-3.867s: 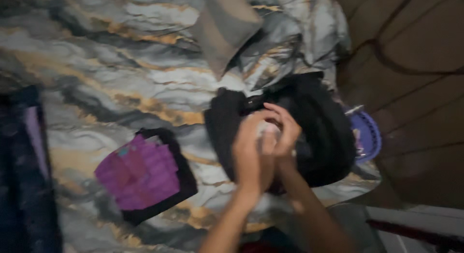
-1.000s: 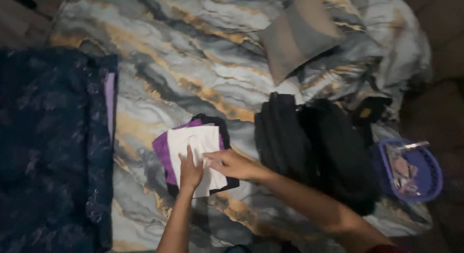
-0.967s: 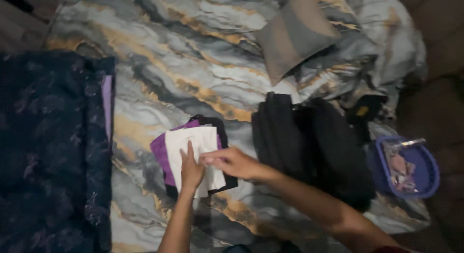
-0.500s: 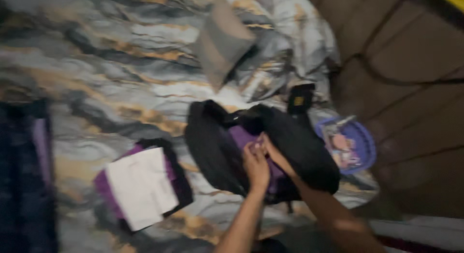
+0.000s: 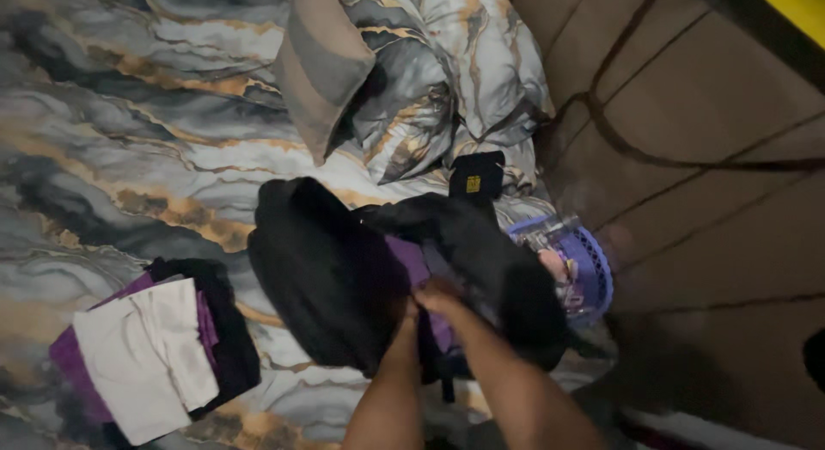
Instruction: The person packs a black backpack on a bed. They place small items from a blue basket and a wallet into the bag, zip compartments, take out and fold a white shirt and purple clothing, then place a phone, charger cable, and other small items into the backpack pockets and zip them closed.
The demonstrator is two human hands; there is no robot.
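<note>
Head view shows a black backpack (image 5: pixel 326 278) lying open on a bed (image 5: pixel 129 140) covered with a grey, white and gold marbled sheet. Both hands reach into the mouth of the bag, where a purple garment (image 5: pixel 411 263) shows between the black flaps.

Handling judgement: the backpack appears soft and unstructured; its walls sag and fold, so it will likely collapse unless one flap is held up. It looks light to moderate in weight. Suitable hold points are the rim of the opening or the top edge of a flap. The purple garment is limp cloth, light, not fragile, and best taken by pinching a gathered fold.

Left hand (image 5: pixel 402 312): fingers are sunk into the opening beside the purple cloth; how far they are spread, and whether they grip anything, cannot be told. Right hand (image 5: pixel 436 295): it rests at the edge of the purple garment, touching it; the fingers are partly hidden and blurred, so a closed grip cannot be confirmed.

Surroundings: a folded stack (image 5: pixel 146 351) of white, purple and black cloth lies on the bed, well apart to the left of the bag. A grey-brown pillow (image 5: pixel 318 63) lies above. A purple basket (image 5: pixel 584 269) sits just beside the bag at the bed's right edge.
</note>
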